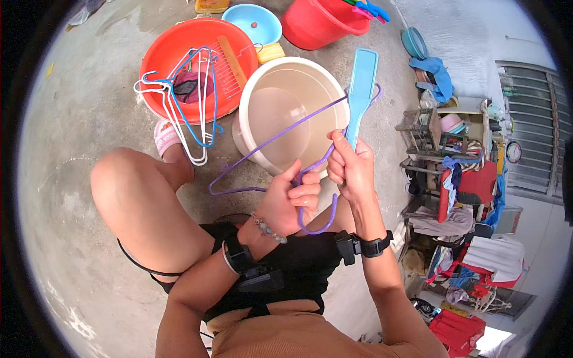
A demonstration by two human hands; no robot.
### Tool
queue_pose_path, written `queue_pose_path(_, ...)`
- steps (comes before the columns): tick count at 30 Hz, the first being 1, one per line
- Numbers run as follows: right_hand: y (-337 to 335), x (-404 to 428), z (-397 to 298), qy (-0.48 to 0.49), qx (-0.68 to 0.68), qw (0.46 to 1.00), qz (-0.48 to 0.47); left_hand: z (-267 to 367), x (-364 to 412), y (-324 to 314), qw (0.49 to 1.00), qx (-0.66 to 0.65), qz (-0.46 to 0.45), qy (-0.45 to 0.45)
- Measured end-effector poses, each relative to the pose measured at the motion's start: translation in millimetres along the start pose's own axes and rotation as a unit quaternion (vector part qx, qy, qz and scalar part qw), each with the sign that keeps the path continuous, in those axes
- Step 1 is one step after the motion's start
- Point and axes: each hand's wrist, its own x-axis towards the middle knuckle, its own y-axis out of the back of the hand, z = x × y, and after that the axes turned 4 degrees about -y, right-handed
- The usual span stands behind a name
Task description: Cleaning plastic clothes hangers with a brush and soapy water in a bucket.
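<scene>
My left hand [295, 192] grips a purple clothes hanger [286, 129] just below its hook, and the hanger slants over a cream plastic bucket [250, 147]. In my right hand [351, 165] is the handle of a light-blue plastic brush [363, 74]. Its flat back faces me, so any bristles are hidden. The brush crosses over one end of the hanger, and my right thumb lies close to the hanger's arm. Light glints inside the bucket, apparently from water. White hangers [203, 89] and a blue hanger [191, 129] lie across an orange-red basin [154, 49].
Inside the basin are a purple cloth [194, 87] and a wire rack with a wooden bar [232, 62]. Beyond stand a light-blue basin [239, 20], a yellow block [271, 53] and a red bucket [309, 24]. Clothes and household items [465, 188] crowd the right wall.
</scene>
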Motion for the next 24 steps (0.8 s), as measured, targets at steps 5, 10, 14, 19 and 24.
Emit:
queue_pose_path(5, 10.7, 4.2, -12.7, -0.005, -0.006, 0.999, 0.035, -34.3, 4.3, -3.6, 0.97, 0.21, 0.105, -0.065)
queue_pose_path(10, 33.3, 14.6, -36.3, 0.035, -0.003, 0.997, 0.065, -39.7, -3.2, 2.3, 0.864, 0.473, 0.163, -0.057)
queue_pose_path(14, 43.5, 12.0, -43.0, 0.031, 0.007, 0.997, 0.068, -32.2, -1.7, -9.4, 0.649, 0.732, 0.102, -0.182)
queue_pose_path(19, 29.5, 9.9, -27.8, 0.02, -0.017, 0.997, 0.071, -14.8, 9.0, -38.5, 0.119, 0.905, -0.008, -0.408)
queue_pose_path(24, -6.6, 0.4, -8.5, -0.001, -0.084, 0.996, 0.034, 7.4, 10.8, -23.0, 0.12, 0.941, -0.022, -0.314)
